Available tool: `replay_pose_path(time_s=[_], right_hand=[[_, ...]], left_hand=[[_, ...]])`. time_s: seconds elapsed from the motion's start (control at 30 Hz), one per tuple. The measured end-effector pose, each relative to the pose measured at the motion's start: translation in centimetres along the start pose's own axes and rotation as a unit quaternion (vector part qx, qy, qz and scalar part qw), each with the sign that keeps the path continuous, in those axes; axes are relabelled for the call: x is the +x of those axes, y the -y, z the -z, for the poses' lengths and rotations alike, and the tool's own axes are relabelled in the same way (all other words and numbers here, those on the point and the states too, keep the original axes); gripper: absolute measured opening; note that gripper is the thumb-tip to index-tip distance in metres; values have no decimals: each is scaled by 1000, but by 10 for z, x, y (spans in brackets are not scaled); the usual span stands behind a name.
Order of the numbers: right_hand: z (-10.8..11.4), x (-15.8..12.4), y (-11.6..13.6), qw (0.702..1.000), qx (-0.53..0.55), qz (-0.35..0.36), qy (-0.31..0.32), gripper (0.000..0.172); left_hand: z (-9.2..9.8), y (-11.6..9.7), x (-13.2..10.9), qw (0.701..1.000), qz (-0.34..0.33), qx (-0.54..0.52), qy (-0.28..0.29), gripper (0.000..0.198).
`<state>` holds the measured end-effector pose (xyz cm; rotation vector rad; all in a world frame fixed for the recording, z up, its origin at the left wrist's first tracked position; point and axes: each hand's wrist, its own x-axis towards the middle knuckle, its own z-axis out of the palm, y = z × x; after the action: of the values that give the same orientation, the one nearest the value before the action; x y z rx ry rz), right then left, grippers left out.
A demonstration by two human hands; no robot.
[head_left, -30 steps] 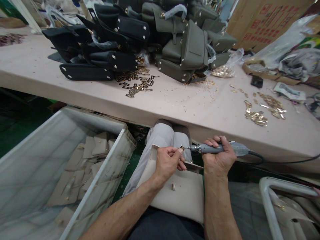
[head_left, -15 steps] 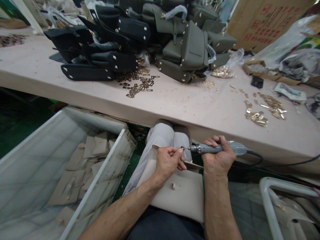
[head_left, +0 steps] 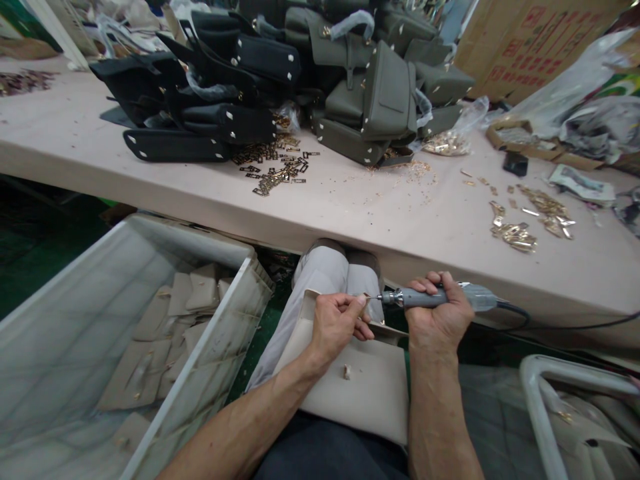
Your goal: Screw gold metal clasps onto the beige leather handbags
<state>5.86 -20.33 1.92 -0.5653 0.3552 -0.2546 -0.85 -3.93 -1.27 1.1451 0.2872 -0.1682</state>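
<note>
My right hand (head_left: 439,313) is wrapped round a grey corded electric screwdriver (head_left: 423,298), held level with its thin bit pointing left. The bit's tip reaches the fingertips of my left hand (head_left: 340,323), which pinch a small metal piece, mostly hidden by the fingers. Under both hands a beige handbag (head_left: 370,387) lies across my lap. A small metal clasp (head_left: 347,371) stands on its front, and the bag's upper edge is partly behind my left hand.
To the left stands a white plastic crate (head_left: 220,327) with several beige bags inside. Another white bin (head_left: 540,400) is at lower right. On the table (head_left: 345,207) are black bags (head_left: 175,143), olive bags (head_left: 390,100), dark metal fittings (head_left: 275,177) and gold fittings (head_left: 515,237).
My right hand and the screwdriver have shifted very slightly to the right. The small piece at my left fingertips shows less clearly now. The bag has not visibly moved.
</note>
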Motion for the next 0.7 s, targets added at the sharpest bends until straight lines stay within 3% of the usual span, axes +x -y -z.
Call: replay_pose_path(time_s=[0.5, 0.7], right_hand=[[-8, -10, 22, 999, 6, 26, 32, 16], [-17, -22, 14, 997, -26, 61, 43, 20]], left_hand=[[-6, -2, -4, 997, -19, 55, -60, 39], [-10, 0, -7, 992, -23, 90, -80, 39]])
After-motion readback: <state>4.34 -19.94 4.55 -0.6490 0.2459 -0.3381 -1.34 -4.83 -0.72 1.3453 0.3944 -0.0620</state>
